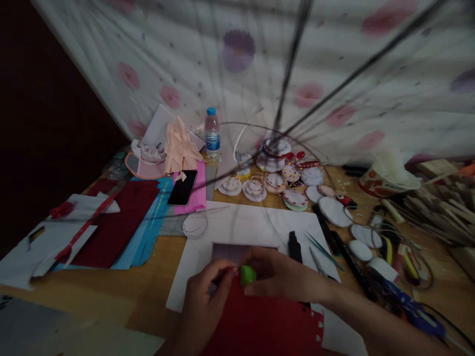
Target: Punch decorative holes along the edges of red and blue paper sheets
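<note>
The red sheet is lying closest, right under the wrists; it's looking matte and soft, felt or card, hard to say in this dim light, with a row of tiny punched holes running down its right edge. Just above it the right hand is curling its fingers shut around a small green piece, which is sitting in mid-air over the top edge of the red sheet; it's looking smooth, rounded and glossy, maybe plastic. The left hand is bunching its fingertips together right against that piece; I can't tell whether they're actually gripping it or only touching. My take: with something this small and slick, it's paying off to be keeping the pinch low over the sheet, wrists resting, so a slip is landing on red rather than in the clutter. Underneath, white paper is covering the wooden table, with a greyish-purple card lying flat just beyond the fingers; a black pen is lying to the right, round decorated discs are crowding the back, and a phone and a clear water bottle are sitting well apart from the hands.
</note>
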